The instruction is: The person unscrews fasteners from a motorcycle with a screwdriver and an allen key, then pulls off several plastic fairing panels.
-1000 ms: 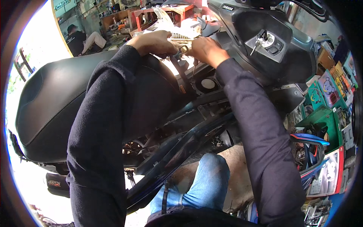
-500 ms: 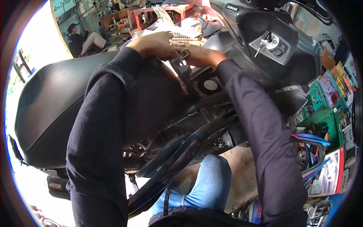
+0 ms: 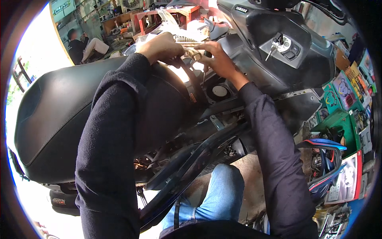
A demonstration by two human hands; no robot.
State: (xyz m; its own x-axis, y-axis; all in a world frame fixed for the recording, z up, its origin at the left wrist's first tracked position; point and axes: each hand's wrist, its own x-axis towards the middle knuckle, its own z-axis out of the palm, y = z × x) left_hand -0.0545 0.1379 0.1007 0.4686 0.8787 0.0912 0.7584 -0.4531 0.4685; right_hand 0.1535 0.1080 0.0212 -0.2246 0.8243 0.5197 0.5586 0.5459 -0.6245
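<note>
A black scooter stands across in front of me, its long seat to the left and its dark front cover to the right. My left hand is closed beyond the front of the seat, fingers curled down at a sunlit part; what they grip is hidden. My right hand is closed around a screwdriver with a dark handle, whose thin shaft points down. Between the hands sits a small tan, ring-like piece. Below my right hand, a round pale cap shows in the opened centre section.
Keys hang in the ignition. A loose dark trim panel slants across above my knee. At right are a green box and a blue-and-black part. A person sits at the far left, near a red bench.
My right hand has drawn back slightly to the right and raised its fingers, and the screwdriver now shows. My left hand stays nearly in place. The view has shifted a little.
</note>
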